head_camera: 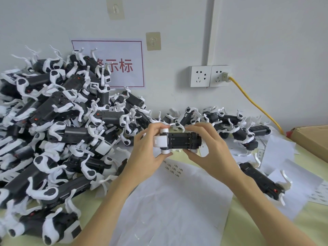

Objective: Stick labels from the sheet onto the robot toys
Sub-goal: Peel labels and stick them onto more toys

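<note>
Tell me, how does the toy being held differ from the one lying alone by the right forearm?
The held toy is gripped off the table by the left hand and right hand; the lone toy lies untouched on paper. The held toy sits level across the view, the lone toy slants. The lone toy shows a red dot; the held toy shows none. Both have black bodies with white parts.

Both forearms reach forward; left hand (149, 148) and right hand (211, 153) face each other — fingers curled, gripping.

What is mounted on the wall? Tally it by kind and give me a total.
Hooks: 2
Socket plates: 2
Sign: 1
Cable duct: 1
Total: 6
</note>
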`<action>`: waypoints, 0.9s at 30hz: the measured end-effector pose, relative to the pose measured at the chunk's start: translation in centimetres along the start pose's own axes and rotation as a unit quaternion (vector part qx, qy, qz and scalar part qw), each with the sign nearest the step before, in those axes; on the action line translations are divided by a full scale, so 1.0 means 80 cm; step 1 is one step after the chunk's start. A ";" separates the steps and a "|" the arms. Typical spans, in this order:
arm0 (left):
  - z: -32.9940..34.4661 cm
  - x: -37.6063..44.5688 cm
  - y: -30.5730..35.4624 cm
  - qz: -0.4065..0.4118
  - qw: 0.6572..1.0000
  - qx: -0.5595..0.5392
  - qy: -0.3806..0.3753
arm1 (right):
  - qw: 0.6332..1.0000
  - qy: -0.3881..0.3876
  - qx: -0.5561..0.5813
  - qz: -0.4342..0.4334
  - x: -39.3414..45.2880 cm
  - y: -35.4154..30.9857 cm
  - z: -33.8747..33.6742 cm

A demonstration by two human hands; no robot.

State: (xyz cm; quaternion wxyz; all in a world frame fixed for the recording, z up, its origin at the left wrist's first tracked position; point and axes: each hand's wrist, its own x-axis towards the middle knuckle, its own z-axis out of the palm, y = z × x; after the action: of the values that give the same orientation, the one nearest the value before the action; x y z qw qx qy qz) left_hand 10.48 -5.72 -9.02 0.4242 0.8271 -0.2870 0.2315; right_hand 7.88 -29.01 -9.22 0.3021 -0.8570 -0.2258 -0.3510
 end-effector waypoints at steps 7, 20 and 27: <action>-0.009 0.004 0.004 -0.039 0.995 -0.096 -0.009 | 0.993 -0.037 0.086 0.077 0.000 0.000 0.002; 0.006 0.010 0.013 -0.268 0.926 -0.262 0.032 | 0.743 -0.045 0.482 0.463 0.016 -0.007 -0.022; 0.012 0.010 0.001 -0.239 0.933 -0.265 0.057 | 0.465 0.302 0.761 0.338 0.041 0.051 -0.119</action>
State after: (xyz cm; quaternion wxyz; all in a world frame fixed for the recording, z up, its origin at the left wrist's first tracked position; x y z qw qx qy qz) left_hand 11.18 -6.78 -8.98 0.6863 0.7143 -0.1069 0.0861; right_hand 7.99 -37.79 -2.84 0.9791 -0.1386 0.0088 -0.1484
